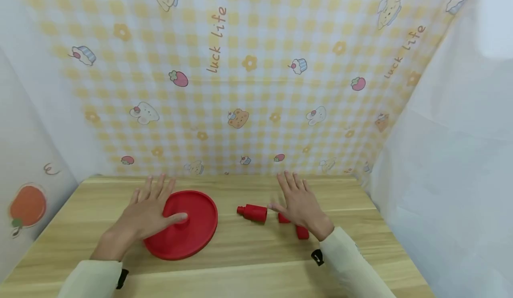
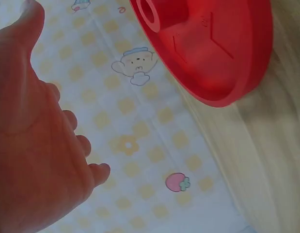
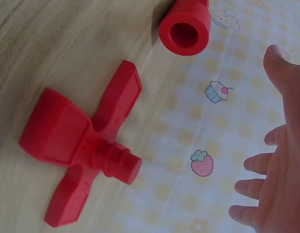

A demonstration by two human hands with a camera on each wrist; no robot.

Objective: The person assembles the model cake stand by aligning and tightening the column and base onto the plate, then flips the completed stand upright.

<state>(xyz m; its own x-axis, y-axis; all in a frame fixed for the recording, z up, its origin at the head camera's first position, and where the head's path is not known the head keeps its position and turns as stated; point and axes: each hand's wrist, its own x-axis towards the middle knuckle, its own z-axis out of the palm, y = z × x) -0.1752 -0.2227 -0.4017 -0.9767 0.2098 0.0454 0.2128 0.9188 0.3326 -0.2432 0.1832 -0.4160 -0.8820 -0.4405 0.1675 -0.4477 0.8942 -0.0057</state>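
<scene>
My left hand [image 1: 146, 215] hovers with spread fingers over the left part of a round red plate [image 1: 196, 226], which has a raised rim and a hollow stub at its centre. In the left wrist view the plate [image 2: 222, 73] stands apart from the palm. My right hand [image 1: 300, 204], fingers straight, is held above a red three-armed part [image 1: 302, 232], mostly hidden beneath it in the head view. The right wrist view shows that part [image 3: 67, 128] whole, with a stepped peg at its middle. Between the hands lies a red hollow cylinder [image 1: 255, 213] with a narrower neck.
The pieces lie on a wood-grain table [image 1: 240, 262]. Behind it hangs a yellow checked cloth [image 1: 256, 93] with cartoon prints. White sheets [image 1: 453, 155] close off both sides.
</scene>
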